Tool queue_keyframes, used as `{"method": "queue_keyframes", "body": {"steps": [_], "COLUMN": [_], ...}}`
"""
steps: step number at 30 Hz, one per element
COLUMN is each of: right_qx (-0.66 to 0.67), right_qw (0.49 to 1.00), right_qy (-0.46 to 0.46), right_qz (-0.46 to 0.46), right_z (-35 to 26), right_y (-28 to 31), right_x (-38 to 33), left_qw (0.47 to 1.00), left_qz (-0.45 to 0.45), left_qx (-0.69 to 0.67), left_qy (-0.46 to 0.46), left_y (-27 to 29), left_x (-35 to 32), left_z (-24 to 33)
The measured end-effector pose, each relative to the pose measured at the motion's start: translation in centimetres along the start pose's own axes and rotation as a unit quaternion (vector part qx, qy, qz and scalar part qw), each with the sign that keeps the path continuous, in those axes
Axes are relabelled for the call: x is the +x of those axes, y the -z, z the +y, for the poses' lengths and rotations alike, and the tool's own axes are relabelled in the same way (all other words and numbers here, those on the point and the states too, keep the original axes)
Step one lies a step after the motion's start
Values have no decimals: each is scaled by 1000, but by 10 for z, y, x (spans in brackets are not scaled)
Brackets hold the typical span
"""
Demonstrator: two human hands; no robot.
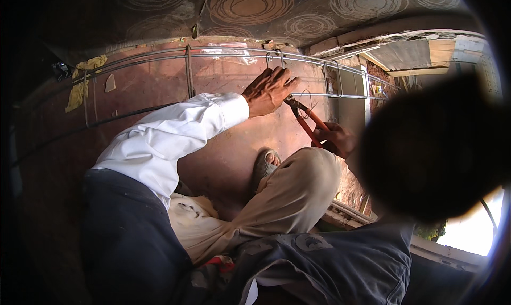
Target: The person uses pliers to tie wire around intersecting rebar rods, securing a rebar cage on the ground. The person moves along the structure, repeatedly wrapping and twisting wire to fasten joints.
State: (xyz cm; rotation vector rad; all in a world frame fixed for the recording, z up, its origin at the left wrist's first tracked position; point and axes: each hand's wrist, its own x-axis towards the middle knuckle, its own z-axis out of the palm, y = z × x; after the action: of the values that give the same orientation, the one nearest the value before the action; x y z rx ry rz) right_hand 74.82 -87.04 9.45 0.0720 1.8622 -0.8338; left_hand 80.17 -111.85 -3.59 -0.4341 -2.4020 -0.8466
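Observation:
My left hand [270,91], in a white sleeve, reaches over a cage of thin steel rods [351,96] beside a bent wire stirrup [281,57]. Its fingers are bent and close together; what they grip, if anything, is hidden. My right hand [336,138] is closed round the orange handles of a pair of pincers [304,125]. The dark jaws sit at the lower rod, just right of my left fingertips. A loop of thin wire [311,109] curls around the pincers' upper part.
The cage runs left to right over a reddish floor [229,161]. Yellow cloth [78,95] hangs at its left end; clear plastic [230,53] lies behind it. A sandalled foot [266,164] and bent knee [314,169] are near. A dark blurred shape [431,145] blocks the right.

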Motion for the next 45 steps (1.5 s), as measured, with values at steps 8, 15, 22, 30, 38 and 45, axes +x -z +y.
{"method": "queue_keyframes", "body": {"steps": [8,15,22,30,38,45], "right_qx": [135,65,-586,-666,-549,-114], "right_qw": [988,994,748,601,750,984], "right_qy": [-24,-17,181,218,263,122], "right_qz": [-66,-88,254,384,259,61], "right_z": [-14,-16,7,31,28,20], "right_y": [-15,-21,-46,-52,-32,-18], "right_x": [-10,-22,-54,-16,-8,2], "left_qw": [987,984,982,977,990,993], "left_qz": [61,17,-76,74,-48,18], "left_qx": [-74,-47,61,22,-53,-37], "left_qy": [-129,-171,-163,-200,-123,-113], "left_y": [-39,-47,-67,-116,-61,-46], "left_x": [4,25,27,20,20,13], "left_z": [65,60,66,43,54,64]}}
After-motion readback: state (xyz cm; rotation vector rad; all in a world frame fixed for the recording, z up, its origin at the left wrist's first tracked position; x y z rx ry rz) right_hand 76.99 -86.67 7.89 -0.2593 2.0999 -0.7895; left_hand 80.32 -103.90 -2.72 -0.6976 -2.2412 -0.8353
